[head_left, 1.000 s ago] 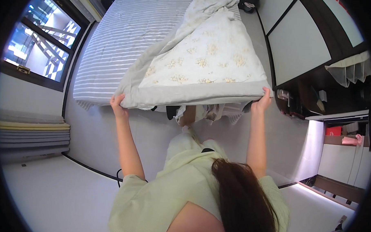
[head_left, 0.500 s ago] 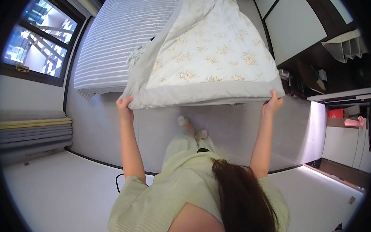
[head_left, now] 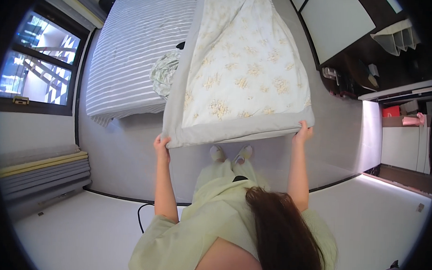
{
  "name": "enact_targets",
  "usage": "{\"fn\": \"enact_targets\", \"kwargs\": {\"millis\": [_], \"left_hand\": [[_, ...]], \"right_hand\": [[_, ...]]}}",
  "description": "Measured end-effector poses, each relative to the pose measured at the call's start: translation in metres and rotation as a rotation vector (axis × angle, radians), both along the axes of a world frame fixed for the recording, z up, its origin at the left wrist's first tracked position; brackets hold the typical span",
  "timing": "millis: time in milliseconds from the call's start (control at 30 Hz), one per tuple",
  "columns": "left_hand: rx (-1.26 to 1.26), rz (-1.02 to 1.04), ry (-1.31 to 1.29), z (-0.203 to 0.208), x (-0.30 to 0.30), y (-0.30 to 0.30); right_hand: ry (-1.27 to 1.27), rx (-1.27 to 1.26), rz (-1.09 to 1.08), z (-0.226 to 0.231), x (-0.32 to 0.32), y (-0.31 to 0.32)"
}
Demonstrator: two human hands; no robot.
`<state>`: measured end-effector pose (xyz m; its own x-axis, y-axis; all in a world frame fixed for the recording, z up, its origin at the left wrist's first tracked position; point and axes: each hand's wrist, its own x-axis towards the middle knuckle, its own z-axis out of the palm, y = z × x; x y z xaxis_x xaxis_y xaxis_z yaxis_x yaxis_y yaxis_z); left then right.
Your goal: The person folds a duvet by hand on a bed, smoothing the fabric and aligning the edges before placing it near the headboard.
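Note:
A white quilt (head_left: 246, 79) with yellow flower clusters and a wide grey border spreads over the right part of the bed. Its near edge is lifted off the bed and stretched between my hands. My left hand (head_left: 162, 145) is closed on the near left corner. Near the right corner, my right hand (head_left: 303, 132) grips the same border. Beside the quilt's left edge lies a crumpled pale green cloth (head_left: 165, 72), partly covered by it. Grey and white stripes run across the bed sheet (head_left: 133, 51).
A window (head_left: 42, 62) is at the left, above a stack of folded grey and yellow pads (head_left: 45, 176). Dark shelving with a white panel (head_left: 336, 29) runs along the right. Grey floor (head_left: 120, 155) lies between me and the bed. A black cord (head_left: 141, 218) curves near my left elbow.
Both hands have come nearer to me with the quilt edge, the left one also moving right. More of the green cloth shows. My feet now stand side by side.

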<state>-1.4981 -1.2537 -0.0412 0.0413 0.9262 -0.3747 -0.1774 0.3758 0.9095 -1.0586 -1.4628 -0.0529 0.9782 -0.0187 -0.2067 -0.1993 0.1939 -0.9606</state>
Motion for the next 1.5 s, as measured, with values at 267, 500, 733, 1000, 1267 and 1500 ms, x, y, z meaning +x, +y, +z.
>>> {"fn": "enact_targets", "kwargs": {"millis": [267, 500, 733, 1000, 1267, 1500], "left_hand": [[0.085, 0.002, 0.977, -0.095, -0.006, 0.01], [0.644, -0.924, 0.429, 0.04, 0.22, -0.068], [1.097, -0.592, 0.728, 0.048, 0.303, -0.08], [0.925, -0.621, 0.932, 0.055, 0.321, -0.085], [0.82, -0.334, 0.798, 0.096, 0.328, -0.087], [0.718, -0.219, 0.624, 0.099, 0.309, -0.09]], "right_hand": [[-0.027, -0.244, 0.123, -0.02, -0.052, 0.027], [-0.39, -0.341, 0.567, 0.015, -0.082, 0.059], [-0.443, -0.115, 0.713, 0.034, -0.074, 0.063], [-0.076, 0.314, 1.167, 0.0, -0.056, 0.049], [0.848, 0.703, 0.41, -0.036, 0.013, 0.073], [0.956, 0.635, 0.08, -0.123, 0.1, 0.041]]}}
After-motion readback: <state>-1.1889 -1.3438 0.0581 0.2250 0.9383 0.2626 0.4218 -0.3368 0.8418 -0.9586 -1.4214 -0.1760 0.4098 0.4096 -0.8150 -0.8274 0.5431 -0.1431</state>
